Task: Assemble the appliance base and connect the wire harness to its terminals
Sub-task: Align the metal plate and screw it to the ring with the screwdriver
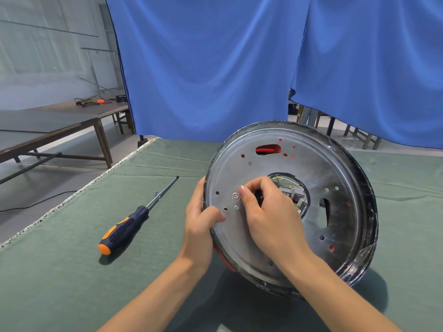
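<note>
A round metal appliance base (323, 168) stands tilted on the green table, its silver underside facing me, with a black rim and red showing through its holes. My left hand (200, 226) grips the base's left rim. My right hand (266, 209) rests on the plate with its fingers curled into the central opening (298, 190), where wires and grey terminal parts show. What the fingertips pinch is hidden. A screwdriver (127, 226) with a black and orange handle lies on the cloth to the left, apart from both hands.
Two small screws (157, 196) sit beside the screwdriver's shaft. The green table cloth (72, 271) ends at a frayed left edge. A blue curtain (215, 68) hangs behind the table. Wooden tables (60, 125) stand at the far left.
</note>
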The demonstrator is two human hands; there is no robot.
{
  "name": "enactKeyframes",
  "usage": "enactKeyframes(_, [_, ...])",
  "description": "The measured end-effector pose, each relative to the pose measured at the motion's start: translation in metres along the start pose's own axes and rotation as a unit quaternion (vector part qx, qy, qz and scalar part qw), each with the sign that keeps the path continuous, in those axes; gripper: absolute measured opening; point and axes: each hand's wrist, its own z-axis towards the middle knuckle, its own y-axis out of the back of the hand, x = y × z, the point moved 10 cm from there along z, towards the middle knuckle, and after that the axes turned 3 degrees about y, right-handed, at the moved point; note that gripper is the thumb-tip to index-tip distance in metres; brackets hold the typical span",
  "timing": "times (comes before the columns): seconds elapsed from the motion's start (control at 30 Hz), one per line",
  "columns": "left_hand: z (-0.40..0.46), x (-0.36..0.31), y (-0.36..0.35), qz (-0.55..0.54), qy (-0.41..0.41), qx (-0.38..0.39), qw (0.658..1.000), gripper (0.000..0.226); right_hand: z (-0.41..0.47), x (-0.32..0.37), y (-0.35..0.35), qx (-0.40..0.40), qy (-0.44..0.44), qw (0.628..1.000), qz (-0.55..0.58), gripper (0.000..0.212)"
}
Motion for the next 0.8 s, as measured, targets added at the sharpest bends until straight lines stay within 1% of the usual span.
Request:
enactKeyframes(0.23, [-0.001,0.003,0.001,-0.012,0.020,-0.010,1.000,0.047,0.000,0.001,0.000,-0.006,0.005,1.000,-0.007,0.016])
enactKeyframes(0.4, [-0.001,0.001,0.000,-0.010,0.017,-0.006,1.000,0.045,-0.001,0.001,0.000,-0.007,-0.002,1.000,-0.006,0.016])
enactKeyframes(0.53, [0.000,0.002,0.001,-0.014,0.012,-0.014,1.000,0.053,0.000,0.001,0.000,0.000,-0.007,1.000,0.004,0.017])
enactKeyframes(0.63, [0.000,0.003,0.000,-0.017,0.012,-0.017,1.000,0.057,0.004,-0.001,0.001,0.017,-0.030,0.999,0.009,0.020])
enactKeyframes(0.73, [-0.002,0.003,0.000,-0.013,0.011,-0.025,1.000,0.061,0.008,-0.005,0.009,0.039,-0.060,0.997,-0.018,0.023])
enactKeyframes(0.8, [-0.002,0.003,0.001,-0.012,0.012,-0.032,0.999,0.062,0.011,-0.004,0.022,0.024,-0.059,0.996,-0.062,0.022])
